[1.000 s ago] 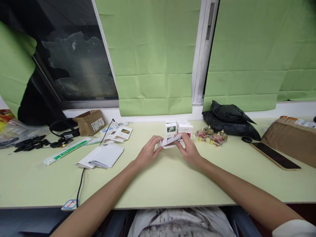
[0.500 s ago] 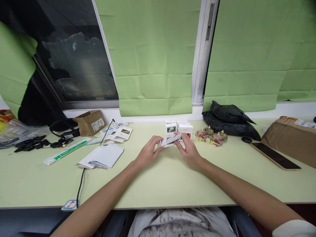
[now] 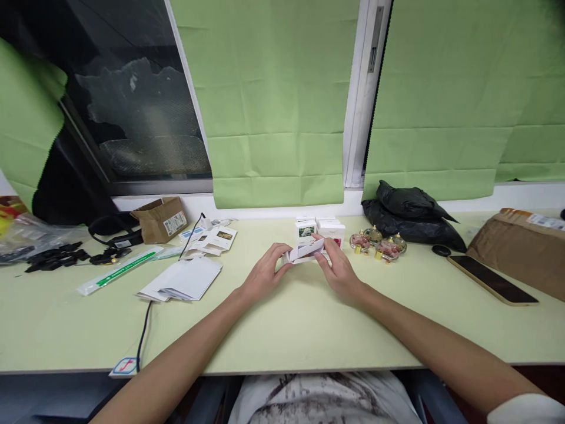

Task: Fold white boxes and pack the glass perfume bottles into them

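Observation:
Between my two hands is a small white cardboard box (image 3: 304, 253), partly folded, with its flaps showing. My left hand (image 3: 265, 268) grips its left end between thumb and fingers. My right hand (image 3: 338, 268) is closed on the right end, fingers over the top and thumb below. Just behind stand several small white boxes with flower pictures, among them one with a white flower (image 3: 305, 231) and one with a red picture (image 3: 332, 230). My fingers hide part of the held box.
Round bottles with gold caps (image 3: 383, 246) lie right of the boxes, before a black plastic bag (image 3: 406, 215). A phone (image 3: 492, 280) and brown parcel (image 3: 521, 247) sit far right. At left are flat white cartons (image 3: 189, 278), a cable (image 3: 143, 335) and a brown box (image 3: 162, 221).
Both hands stay in almost the same place on the box. My right thumb and fingers have shifted slightly at its right end.

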Action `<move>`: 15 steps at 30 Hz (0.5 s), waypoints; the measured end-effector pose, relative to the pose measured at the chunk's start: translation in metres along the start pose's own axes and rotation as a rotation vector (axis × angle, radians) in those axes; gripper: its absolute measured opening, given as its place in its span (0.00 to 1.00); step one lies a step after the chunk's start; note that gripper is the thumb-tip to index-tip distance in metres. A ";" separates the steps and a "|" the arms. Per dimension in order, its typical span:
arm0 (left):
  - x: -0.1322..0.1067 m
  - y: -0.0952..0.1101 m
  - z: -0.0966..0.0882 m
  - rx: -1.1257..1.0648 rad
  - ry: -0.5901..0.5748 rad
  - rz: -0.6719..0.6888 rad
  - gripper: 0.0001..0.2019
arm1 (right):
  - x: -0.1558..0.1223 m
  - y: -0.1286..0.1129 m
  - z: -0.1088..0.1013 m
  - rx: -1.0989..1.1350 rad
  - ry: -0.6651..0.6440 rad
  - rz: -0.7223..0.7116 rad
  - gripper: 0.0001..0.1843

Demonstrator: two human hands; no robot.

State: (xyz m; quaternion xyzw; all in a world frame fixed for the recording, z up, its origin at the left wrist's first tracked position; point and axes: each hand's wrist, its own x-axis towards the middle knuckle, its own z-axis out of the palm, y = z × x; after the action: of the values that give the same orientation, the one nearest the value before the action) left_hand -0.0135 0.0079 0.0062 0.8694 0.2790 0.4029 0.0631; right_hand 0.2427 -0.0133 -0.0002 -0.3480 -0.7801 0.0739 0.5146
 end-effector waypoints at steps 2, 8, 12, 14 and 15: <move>0.000 0.000 0.000 0.000 -0.005 0.000 0.15 | 0.000 -0.001 -0.001 0.019 -0.006 0.000 0.26; 0.000 0.001 0.000 0.006 0.003 0.008 0.15 | 0.002 -0.005 -0.004 0.036 0.003 -0.018 0.26; 0.000 0.001 0.000 0.005 0.008 0.008 0.15 | 0.002 -0.004 -0.002 0.034 0.016 -0.011 0.24; 0.000 0.001 0.000 0.007 0.009 0.007 0.15 | 0.001 -0.002 -0.001 0.057 0.028 0.009 0.23; 0.000 0.001 0.000 0.008 0.009 0.009 0.15 | 0.001 -0.001 0.000 0.077 0.040 0.023 0.22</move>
State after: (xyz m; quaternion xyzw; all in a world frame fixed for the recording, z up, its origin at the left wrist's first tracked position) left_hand -0.0126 0.0072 0.0065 0.8691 0.2772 0.4057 0.0565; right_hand 0.2419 -0.0137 0.0005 -0.3384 -0.7622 0.1027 0.5422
